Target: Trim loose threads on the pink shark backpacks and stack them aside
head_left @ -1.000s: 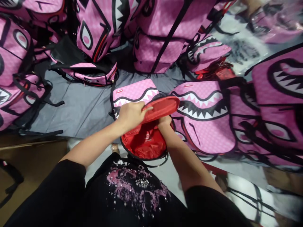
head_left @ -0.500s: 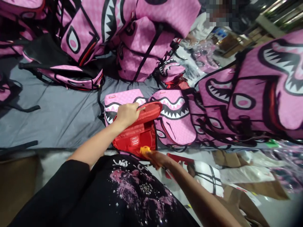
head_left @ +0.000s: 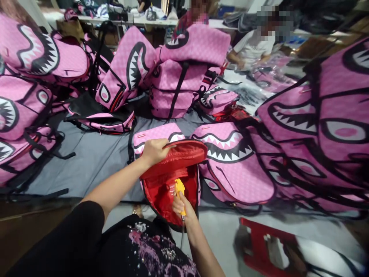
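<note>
A pink shark-mouth backpack lies unzipped at the table's front edge, its red lining [head_left: 157,190] showing. My left hand [head_left: 155,151] is closed on the rim of the raised front flap [head_left: 187,153], holding it up and back; the fingertips are partly hidden. Inside the opening, my right hand [head_left: 183,206] wraps round a yellow air blow gun [head_left: 180,186]. A metal fitting and a thin hose [head_left: 182,234] trail down from its grip. The gun's front end points into the bag, over a blurred white label.
Another pink backpack [head_left: 236,165] lies close on the right, with more bags [head_left: 300,115] piled beyond. Several bags stand along the back and left of the grey-covered table [head_left: 100,154]. A red stool [head_left: 268,246] is on the floor at right. A person in white [head_left: 253,46] sits beyond.
My right hand has brought the blow gun up from the bag's front edge into the opening. The bag gapes wider, my left hand still on its flap. The view has tilted up.
</note>
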A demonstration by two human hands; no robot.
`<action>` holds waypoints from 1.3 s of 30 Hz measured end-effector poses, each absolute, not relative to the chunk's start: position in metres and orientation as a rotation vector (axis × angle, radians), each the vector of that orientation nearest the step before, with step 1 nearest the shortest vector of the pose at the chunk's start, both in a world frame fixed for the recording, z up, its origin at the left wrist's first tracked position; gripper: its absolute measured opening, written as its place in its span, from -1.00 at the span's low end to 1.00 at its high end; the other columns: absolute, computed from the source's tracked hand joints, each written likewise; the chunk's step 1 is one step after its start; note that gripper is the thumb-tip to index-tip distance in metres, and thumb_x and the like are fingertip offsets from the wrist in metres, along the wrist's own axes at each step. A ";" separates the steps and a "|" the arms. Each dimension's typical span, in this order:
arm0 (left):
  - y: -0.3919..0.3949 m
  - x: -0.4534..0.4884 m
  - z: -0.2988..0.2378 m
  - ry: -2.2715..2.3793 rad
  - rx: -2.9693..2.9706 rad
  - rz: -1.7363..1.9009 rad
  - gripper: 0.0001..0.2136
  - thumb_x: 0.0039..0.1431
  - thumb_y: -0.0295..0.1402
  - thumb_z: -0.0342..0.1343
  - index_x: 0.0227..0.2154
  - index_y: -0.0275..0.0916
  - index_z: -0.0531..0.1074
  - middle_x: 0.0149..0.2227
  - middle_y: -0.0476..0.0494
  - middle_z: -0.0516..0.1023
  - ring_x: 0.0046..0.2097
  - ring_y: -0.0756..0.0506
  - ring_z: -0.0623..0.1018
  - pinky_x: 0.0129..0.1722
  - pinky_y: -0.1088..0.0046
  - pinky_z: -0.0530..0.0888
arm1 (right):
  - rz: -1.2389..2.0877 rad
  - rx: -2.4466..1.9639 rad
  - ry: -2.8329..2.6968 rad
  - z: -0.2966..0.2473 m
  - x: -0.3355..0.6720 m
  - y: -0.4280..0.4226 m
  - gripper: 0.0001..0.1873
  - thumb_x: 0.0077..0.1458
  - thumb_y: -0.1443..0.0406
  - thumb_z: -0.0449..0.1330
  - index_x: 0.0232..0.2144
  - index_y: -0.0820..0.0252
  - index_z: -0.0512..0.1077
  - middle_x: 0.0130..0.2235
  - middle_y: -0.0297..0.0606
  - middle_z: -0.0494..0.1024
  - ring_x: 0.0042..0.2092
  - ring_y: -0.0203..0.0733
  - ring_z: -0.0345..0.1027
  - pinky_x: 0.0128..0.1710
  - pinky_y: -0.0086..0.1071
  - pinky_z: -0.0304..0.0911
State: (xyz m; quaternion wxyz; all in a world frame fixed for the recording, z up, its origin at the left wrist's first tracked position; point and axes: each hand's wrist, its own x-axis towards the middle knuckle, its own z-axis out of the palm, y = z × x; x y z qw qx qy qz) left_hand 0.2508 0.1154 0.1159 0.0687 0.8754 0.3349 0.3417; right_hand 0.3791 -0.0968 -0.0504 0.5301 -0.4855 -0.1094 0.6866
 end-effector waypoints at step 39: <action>0.110 0.257 0.133 0.502 2.844 0.788 -0.79 0.21 -0.29 -0.04 -0.34 -0.20 0.49 -0.39 -0.17 0.54 -0.29 -0.13 0.52 -0.31 0.32 0.33 | 1.652 -1.808 -0.845 0.015 0.445 -0.025 -0.44 -0.12 -0.14 0.33 -0.49 0.19 0.26 -0.68 -0.57 0.14 -0.67 -0.44 0.03 -0.66 -0.48 0.10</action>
